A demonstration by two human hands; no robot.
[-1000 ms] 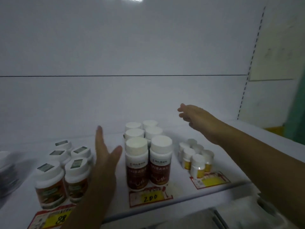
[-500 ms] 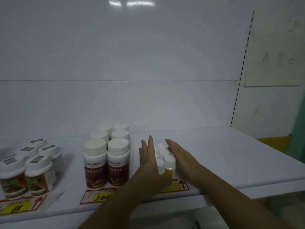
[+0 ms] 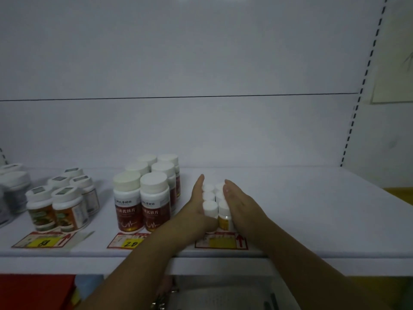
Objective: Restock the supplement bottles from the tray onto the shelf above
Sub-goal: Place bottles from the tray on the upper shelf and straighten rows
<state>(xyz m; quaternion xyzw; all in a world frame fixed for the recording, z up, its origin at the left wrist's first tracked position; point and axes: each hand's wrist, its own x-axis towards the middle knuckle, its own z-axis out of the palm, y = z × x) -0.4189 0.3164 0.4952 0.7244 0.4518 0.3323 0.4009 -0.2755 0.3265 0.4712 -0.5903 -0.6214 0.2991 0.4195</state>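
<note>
Left hand point(image 3: 197, 204) is flat, fingers straight and together, palm pressed to the left flank of the small bottles point(image 3: 210, 208). Right hand point(image 3: 241, 205) mirrors it: flat, fingers straight, laid against the right flank. Neither hand curls round anything; the cluster sits squeezed btwn the two palms.

The small bottles stand upright w/ white caps, in two tight columns running front to back (approx. six caps show, the rear ones partly behind fingertips). The front right one shows a yellow label; the other labels are covered by the hands. They stand on the shelf point(image 3: 312, 209) near its front edge, just behind a red-and-yellow tag point(image 3: 223, 242) whose figures can't be read.

Just left of the left hand is a block of red bottles point(image 3: 139, 205): taller, white caps, dark red labels, two wide and three deep. Whether the wrist touches them I can't tell. A "20" tag point(image 3: 129, 243) lies in front of them. Further left stands a group of green bottles point(image 3: 55, 211) w/ green-orange labels, and an "88" tag point(image 3: 42, 242) in front. More jars point(image 3: 13, 189) at the far left edge are blurred.

Behind everything is a white back panel point(image 3: 201, 63) w/ one horizontal seam, and a slotted upright point(image 3: 363, 86) at the right. Below the shelf's front edge, btwn the forearms, a grey tray point(image 3: 219, 295) shows, blurred. A red box point(image 3: 33, 289) sits at lower left.
</note>
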